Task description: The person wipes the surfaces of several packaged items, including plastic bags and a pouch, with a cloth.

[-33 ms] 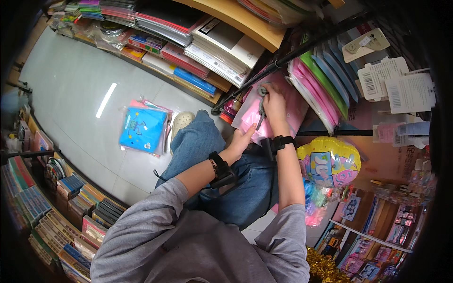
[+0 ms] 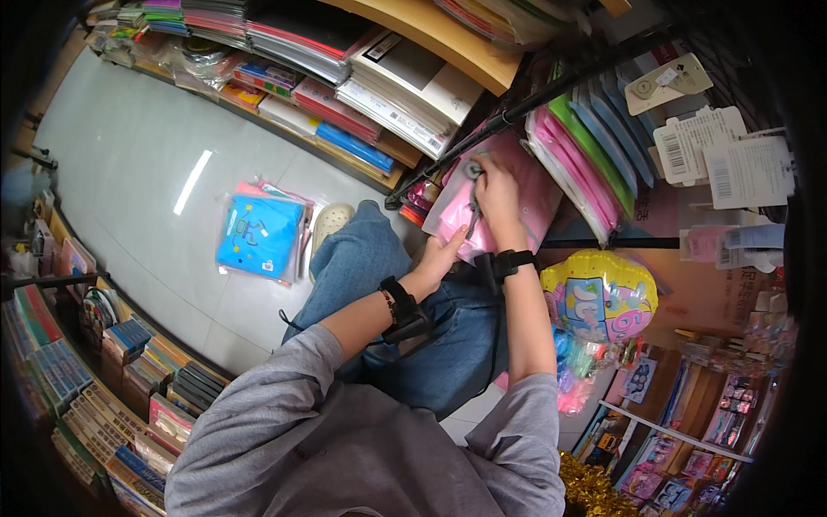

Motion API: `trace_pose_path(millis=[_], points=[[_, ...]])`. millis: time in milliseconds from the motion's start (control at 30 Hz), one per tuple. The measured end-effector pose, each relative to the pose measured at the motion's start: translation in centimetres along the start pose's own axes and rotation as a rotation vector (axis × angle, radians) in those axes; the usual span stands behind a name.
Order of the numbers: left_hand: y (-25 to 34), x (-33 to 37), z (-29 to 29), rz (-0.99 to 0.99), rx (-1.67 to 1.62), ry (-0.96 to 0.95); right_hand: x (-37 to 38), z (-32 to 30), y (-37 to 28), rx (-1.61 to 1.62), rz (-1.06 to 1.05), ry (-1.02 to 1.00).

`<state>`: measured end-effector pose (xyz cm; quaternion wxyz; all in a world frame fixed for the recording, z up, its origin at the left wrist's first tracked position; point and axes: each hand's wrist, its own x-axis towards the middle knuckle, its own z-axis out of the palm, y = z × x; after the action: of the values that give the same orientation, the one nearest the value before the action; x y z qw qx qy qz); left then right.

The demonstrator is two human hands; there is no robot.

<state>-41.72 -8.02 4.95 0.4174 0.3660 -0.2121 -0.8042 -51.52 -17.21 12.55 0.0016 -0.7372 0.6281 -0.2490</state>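
A pink package in clear plastic [image 2: 530,185] stands tilted at the front of the lower rack, just beyond my knees. My left hand [image 2: 438,261] grips its near edge, with the thumb on the face and the other fingers partly hidden. My right hand [image 2: 497,191] is closed on a grey cloth [image 2: 473,172] that lies bunched against the package's surface. More packages in pink, green and blue [image 2: 590,164] stand upright in the rack to the right of it.
On the floor to the left lies a pile of bagged items, a blue one [image 2: 261,233] on top. Shelves of paper and folders [image 2: 405,108] run along the back. A yellow balloon-shaped package [image 2: 599,293] hangs at the right, and a black rack bar [image 2: 517,112] crosses above my hands.
My right hand has shifted slightly to the left on the pink package, and the cloth has changed shape a little. My left hand stays put.
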Motion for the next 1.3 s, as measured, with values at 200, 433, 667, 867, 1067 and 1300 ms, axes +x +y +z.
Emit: trace_pose_path(millis=[200,433,667,867,1067,1300], points=[[-1.1,0.4,-0.1,0.006,-0.056,-0.027,-3.0,-0.1,-3.6,0.046,-0.172,-0.229],[-2.4,-0.3,-1.3,-0.016,-0.218,-0.156,-6.3,-2.6,-7.6,0.255,-0.198,-0.455],[-0.1,-1.0,0.3,0.125,0.058,0.017,-4.5,-1.7,-5.5,0.022,-0.361,-0.394],[-0.6,-0.2,-0.4,0.107,-0.015,-0.083,0.2,-1.1,0.0,-0.201,-0.152,-0.208],[0.1,-0.7,0.0,0.144,-0.068,-0.019,2.5,-1.9,2.3,-0.385,-0.031,-0.172],[0.6,-1.2,-0.8,0.061,0.011,-0.045,-2.0,-2.5,-0.9,-0.041,-0.056,-0.216]])
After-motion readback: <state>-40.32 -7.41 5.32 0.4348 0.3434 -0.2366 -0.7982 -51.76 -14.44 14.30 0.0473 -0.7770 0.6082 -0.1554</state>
